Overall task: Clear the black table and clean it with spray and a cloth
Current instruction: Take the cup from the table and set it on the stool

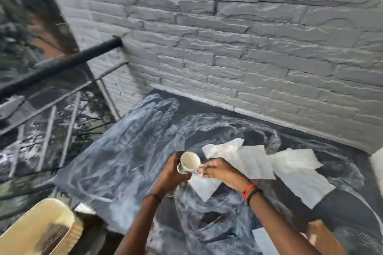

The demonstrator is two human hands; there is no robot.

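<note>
Two hands meet on one cup (189,160) above the middle of the worktop (124,151). The left hand (171,173) curls round the cup's lower side and what looks like a saucer under it. The right hand (220,172) comes in from the other side, and its fingertips seem to pinch the handle, though blur hides the detail. The cup sits directly between the hands, lifted off the surface, with its mouth tipped up towards the camera and nothing visible inside.

The left hand has the fuller grip, so it is likely the one to carry the cup off, probably towards the near-left corner, where a chair (41,230) stands.

Several papers (255,163) still lie flat on the worktop. They spread from just under the right hand towards the right edge, with their long run roughly parallel to the wall (228,37) along the far edge. The right hand is the nearer one to them. White smears swirl across the black surface. No spray or cloth is in view, so clearing looks unfinished.
</note>
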